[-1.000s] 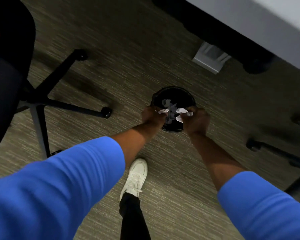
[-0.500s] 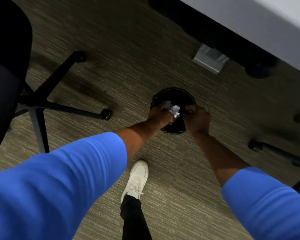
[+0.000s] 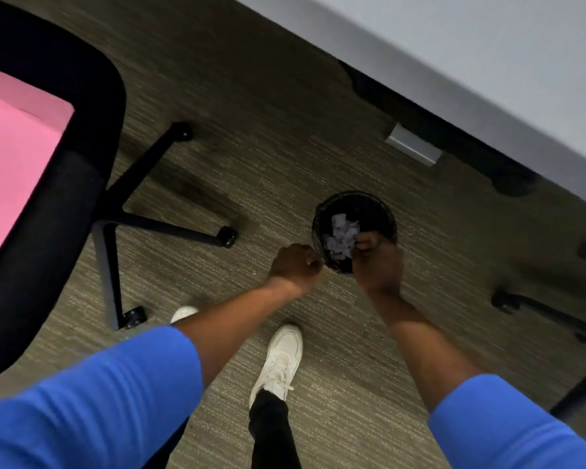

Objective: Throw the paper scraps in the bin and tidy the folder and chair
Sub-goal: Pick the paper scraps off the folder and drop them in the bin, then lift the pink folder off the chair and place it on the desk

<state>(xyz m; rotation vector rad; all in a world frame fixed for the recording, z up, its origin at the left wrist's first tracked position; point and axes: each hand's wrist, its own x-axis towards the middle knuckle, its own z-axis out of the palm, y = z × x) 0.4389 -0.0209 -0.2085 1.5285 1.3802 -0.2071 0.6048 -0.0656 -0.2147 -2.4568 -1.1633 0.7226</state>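
1. I read no brand, label or writing anywhere in view; the motion blur would hide any small print.
2. The chair (image 3: 48, 184) is cut off at the left edge. The pink folder (image 3: 11, 157) lies on its seat, partly out of frame.
3. The grey surface (image 3: 471, 62) fills the upper right; I cannot make out the dark shapes under its edge.
4. The black bin (image 3: 379, 211) stands on the carpet (image 3: 268, 130) under both hands, with pale paper scraps (image 3: 340, 233) inside.
5. The right hand (image 3: 378, 262) hangs over the bin's near rim, its fingers (image 3: 364, 240) curled together just beside the scraps; I cannot tell whether they pinch any.
6. The left hand (image 3: 296, 265) is a closed fist just outside the rim's left side; nothing shows in it.
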